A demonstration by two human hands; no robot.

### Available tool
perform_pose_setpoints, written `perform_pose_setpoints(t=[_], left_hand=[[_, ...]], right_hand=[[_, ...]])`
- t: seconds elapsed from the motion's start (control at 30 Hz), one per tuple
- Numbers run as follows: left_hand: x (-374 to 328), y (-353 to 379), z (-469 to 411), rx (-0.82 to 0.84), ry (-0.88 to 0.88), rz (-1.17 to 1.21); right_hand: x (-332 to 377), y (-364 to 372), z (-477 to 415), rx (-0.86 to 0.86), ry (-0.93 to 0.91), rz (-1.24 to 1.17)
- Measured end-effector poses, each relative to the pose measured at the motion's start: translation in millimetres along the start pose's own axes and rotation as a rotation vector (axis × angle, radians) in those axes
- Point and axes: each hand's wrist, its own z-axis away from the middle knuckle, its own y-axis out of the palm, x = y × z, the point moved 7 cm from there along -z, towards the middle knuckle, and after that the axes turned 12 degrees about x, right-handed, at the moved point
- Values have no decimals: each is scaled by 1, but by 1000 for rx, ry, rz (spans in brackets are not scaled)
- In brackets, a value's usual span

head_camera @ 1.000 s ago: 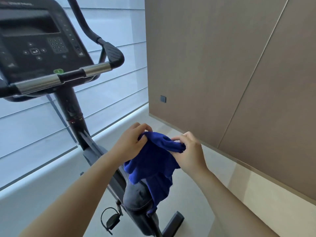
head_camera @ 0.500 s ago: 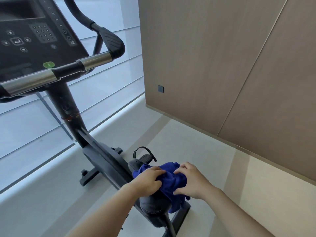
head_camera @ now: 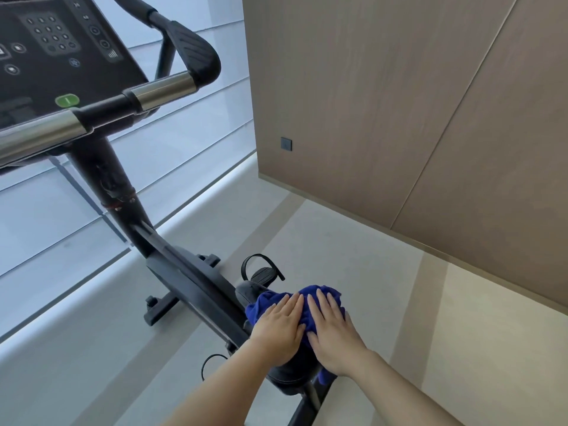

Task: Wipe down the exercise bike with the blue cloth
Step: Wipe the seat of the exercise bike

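Note:
A black exercise bike (head_camera: 184, 272) runs from its console at the upper left down to its saddle (head_camera: 289, 376) at the bottom middle. The blue cloth (head_camera: 319, 295) lies bunched on top of the saddle. My left hand (head_camera: 279, 329) and my right hand (head_camera: 333, 330) press flat on the cloth side by side, fingers straight and pointing away from me. Most of the saddle is hidden under the cloth and my hands.
The console (head_camera: 58, 56) and the chrome handlebar (head_camera: 101, 115) hang over the upper left. A pedal with a strap (head_camera: 262, 272) sits just beyond the saddle. A wood-panelled wall (head_camera: 399, 118) stands to the right, pale window blinds (head_camera: 46, 226) to the left, grey floor (head_camera: 353, 256) between.
Both hands brought the cloth down from mid-air onto the saddle. The fingers went from gripping the cloth to lying flat on it. The view tilted downward.

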Motion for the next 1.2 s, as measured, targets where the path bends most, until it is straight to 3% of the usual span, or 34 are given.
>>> perform_pose_setpoints(t=[0.33, 0.73, 0.97, 1.2], left_hand=[[-2, -6, -4, 2, -51, 3], [-17, 14, 22, -115, -219, 191], [-10, 22, 17, -81, -313, 142], [-3, 19, -2, -92, -284, 66]], right_hand=[[-5, -6, -10, 7, -47, -50], [-10, -18, 9, 85, -156, -193], [-8, 9, 16, 53, -109, 49], [-10, 7, -8, -19, -92, 59]])
